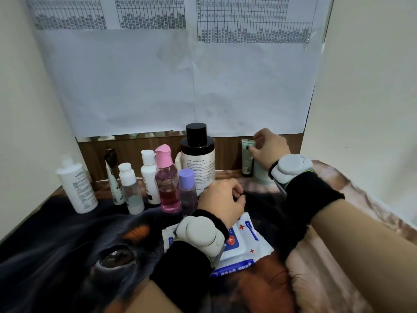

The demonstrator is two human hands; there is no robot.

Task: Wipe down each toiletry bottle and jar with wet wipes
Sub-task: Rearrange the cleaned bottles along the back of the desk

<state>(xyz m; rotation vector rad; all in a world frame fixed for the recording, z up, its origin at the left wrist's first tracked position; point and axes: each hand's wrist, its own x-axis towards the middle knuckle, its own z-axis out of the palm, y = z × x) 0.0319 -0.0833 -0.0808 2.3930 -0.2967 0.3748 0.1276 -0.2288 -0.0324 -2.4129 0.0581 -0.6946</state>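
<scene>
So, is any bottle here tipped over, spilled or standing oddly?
Nothing is spilled or fallen. Only the thin white tube leans, tilted beside the clear bottle. The right hand holds the green tube upright near the wall.

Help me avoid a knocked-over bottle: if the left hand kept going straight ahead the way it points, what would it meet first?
Probably the big black-capped bottle, right beyond the left hand; the purple-capped bottle stands just left of that line. Depth is unclear.

Red crosses on wipes pack (243, 242)
</scene>
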